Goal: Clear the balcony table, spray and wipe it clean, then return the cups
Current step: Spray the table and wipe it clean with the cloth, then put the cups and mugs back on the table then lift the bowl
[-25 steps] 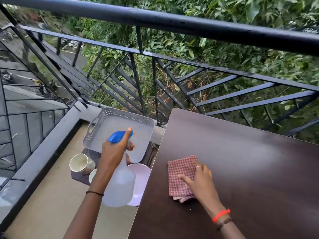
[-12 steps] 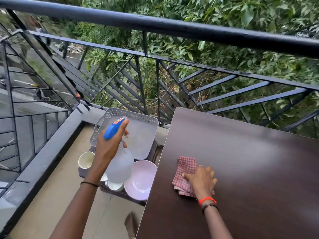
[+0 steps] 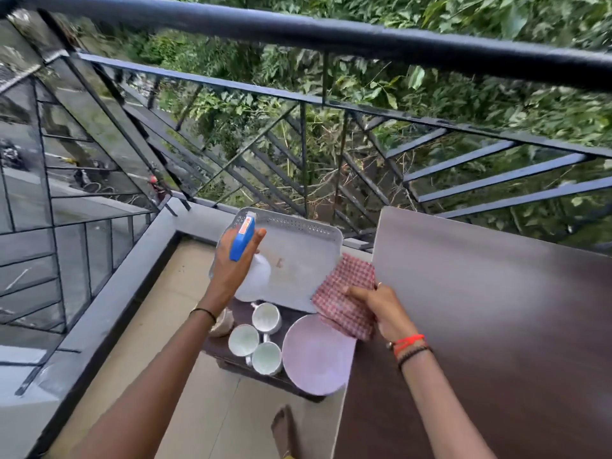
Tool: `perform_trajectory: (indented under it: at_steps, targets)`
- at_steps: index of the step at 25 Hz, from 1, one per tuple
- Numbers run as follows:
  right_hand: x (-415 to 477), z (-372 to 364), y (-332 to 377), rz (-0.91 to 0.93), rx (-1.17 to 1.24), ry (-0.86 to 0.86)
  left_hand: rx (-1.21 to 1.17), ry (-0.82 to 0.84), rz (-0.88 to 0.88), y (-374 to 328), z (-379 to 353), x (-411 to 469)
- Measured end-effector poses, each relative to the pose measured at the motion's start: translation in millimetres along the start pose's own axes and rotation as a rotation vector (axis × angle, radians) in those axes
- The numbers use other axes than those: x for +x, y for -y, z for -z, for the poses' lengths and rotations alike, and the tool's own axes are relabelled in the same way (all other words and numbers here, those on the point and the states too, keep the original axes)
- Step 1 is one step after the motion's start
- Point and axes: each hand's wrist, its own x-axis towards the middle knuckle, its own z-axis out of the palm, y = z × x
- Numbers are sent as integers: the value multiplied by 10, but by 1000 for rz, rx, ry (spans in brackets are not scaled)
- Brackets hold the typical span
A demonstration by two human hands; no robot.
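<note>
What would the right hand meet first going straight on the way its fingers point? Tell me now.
The right hand, gripping the checked cloth, points left past the table edge. The grey tray looks first in line, though it seems to sit lower, so the hand might pass above it.

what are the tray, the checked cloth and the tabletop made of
Tray: likely moulded plastic, matte grey, with a perforated rim. Checked cloth: woven fabric, probably cotton; it folds softly. Tabletop: seemingly dark wood-grain laminate, smooth, with a soft sheen.

Glossy dark table point(image 3: 496, 326); woven checked cloth point(image 3: 344, 303); perforated plastic tray point(image 3: 298, 256); painted metal railing point(image 3: 331, 38).
</note>
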Motion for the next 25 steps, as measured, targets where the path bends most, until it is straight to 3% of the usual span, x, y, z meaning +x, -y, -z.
perform_trajectory:
  at_steps: [7, 14, 21, 25]
  targets:
    - [896, -963, -34, -42, -30, -44, -29, 56, -25, 805, 13, 670]
    - [1669, -1238, -398, -69, -132, -75, -49, 38, 87, 1596, -198, 1191]
    - [2101, -1387, -501, -112, -157, 107, -76, 39, 52, 1968, -261, 1346]
    - [2189, -1412, -552, -49, -318, 50, -31, 74, -20, 1950, -229, 1267]
